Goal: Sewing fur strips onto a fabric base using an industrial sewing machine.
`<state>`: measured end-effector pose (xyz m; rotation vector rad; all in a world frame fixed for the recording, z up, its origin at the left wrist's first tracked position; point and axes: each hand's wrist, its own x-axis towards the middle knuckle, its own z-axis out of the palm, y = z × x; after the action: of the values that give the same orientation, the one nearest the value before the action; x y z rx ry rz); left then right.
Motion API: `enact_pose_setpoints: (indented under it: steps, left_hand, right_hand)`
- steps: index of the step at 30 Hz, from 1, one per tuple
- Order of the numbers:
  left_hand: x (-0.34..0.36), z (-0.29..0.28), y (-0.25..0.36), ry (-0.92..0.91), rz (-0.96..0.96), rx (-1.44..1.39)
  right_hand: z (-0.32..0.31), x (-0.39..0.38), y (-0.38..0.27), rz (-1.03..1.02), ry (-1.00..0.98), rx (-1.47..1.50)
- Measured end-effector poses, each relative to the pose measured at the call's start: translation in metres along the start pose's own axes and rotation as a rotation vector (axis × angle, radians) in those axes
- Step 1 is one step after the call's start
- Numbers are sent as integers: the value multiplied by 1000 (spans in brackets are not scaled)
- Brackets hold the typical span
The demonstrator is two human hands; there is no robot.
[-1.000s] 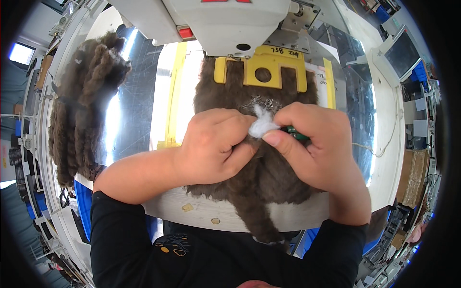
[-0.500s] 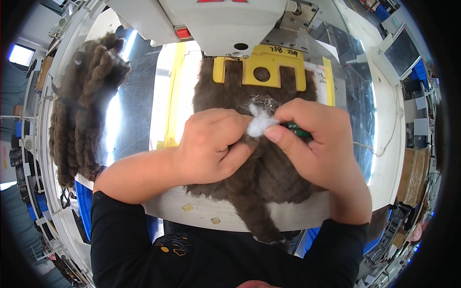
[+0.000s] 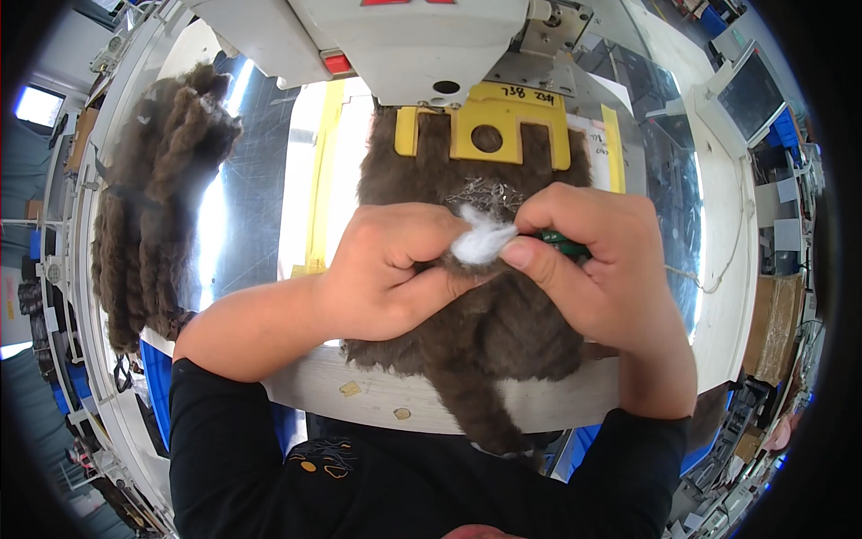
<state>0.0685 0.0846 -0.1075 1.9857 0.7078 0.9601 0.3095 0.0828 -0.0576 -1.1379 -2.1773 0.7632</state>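
Observation:
My left hand (image 3: 395, 269) is closed on the upper end of a narrow brown plush strip (image 3: 467, 386), which hangs down over the table's near edge. A tuft of white fibre stuffing (image 3: 483, 241) sits at that end, between my two hands. With thumb and forefinger, my right hand (image 3: 606, 269) pinches the right side of the tuft. Something with a green handle (image 3: 564, 242) is also in my right hand; its far part is hidden, so its kind is unclear. Under both hands lies a wide brown plush piece (image 3: 539, 337). Small silvery bits (image 3: 485, 191) lie on its fur just beyond my fingers.
A yellow slotted plate (image 3: 539, 112) rests across the plush below a white machine head (image 3: 422, 49). Bundled brown plush strips (image 3: 157, 216) are stacked on the left. At the far right stands a screen (image 3: 752, 94). A thin cord (image 3: 709, 286) lies right of my hand.
The white tuft has spread and now shows more fully at the strip's end. My left hand has turned slightly and shifted a little left; my right hand keeps its pinch.

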Motion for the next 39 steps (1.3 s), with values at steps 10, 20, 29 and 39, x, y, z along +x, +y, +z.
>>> enact_pose_setpoints:
  steps: [10,20,29,39]
  left_hand:
    - [-1,1,-3,-29,34,-41]
    - [1,-2,-1,-78,25,1]
    - [-1,4,-5,-38,30,-50]
    - [1,6,-3,-70,8,-46]
  right_hand:
    - [0,1,-1,-7,-47,41]
    - [-5,1,-3,-5,-44,71]
    - [-7,-1,0,-10,-38,28]
    - [-3,1,-1,-48,-72,26]
